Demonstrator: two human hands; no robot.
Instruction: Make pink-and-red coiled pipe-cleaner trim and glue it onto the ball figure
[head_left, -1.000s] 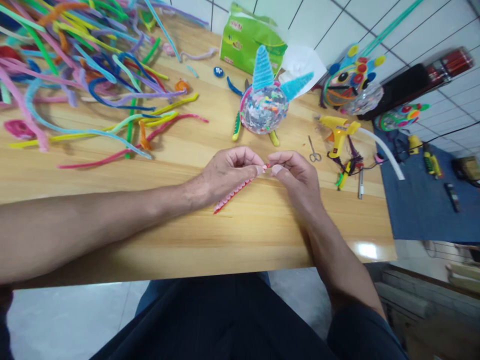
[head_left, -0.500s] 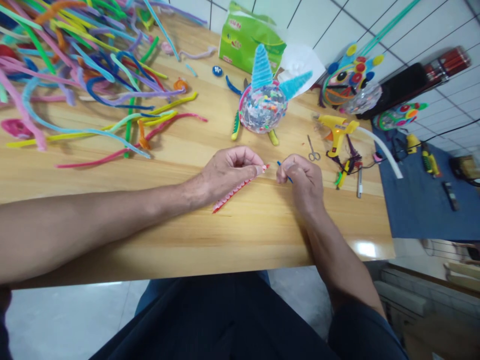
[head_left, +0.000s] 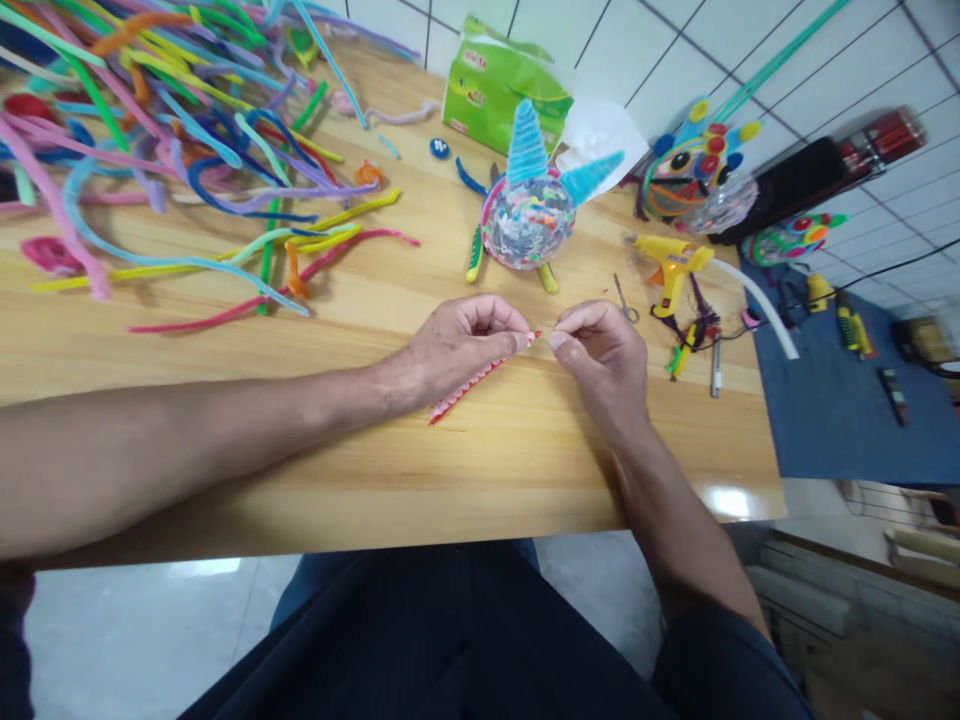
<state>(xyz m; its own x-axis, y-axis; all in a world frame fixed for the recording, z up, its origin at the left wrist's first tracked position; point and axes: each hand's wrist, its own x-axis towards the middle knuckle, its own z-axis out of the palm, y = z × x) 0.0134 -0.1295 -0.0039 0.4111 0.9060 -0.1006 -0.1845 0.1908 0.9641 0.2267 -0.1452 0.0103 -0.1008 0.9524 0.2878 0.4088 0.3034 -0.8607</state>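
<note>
My left hand point(head_left: 469, 345) pinches the upper end of a red and pink strip point(head_left: 472, 382), which slants down to the left just over the wooden table. Facing it on the right, my right hand point(head_left: 600, 350) has thumb and fingertips pressed together close to the strip's red tip; anything between them is too small to make out. Beyond both hands stands a clear ball filled with coloured bits point(head_left: 531, 222), with two light blue fuzzy ears and green-yellow handles sticking out beneath it.
Colourful pipe cleaners point(head_left: 217, 205) cover the table's left part. Behind the ball is a green tissue pack point(head_left: 502, 85). Small scissors point(head_left: 626, 305), a yellow glue gun point(head_left: 673, 270) and a pen point(head_left: 716, 368) lie to the right. Decorated figures point(head_left: 694, 165) stand at the back right.
My right hand has turned and its fingers have reached toward the strip's tip. The blue piece seen in it before no longer shows. My left hand keeps its hold.
</note>
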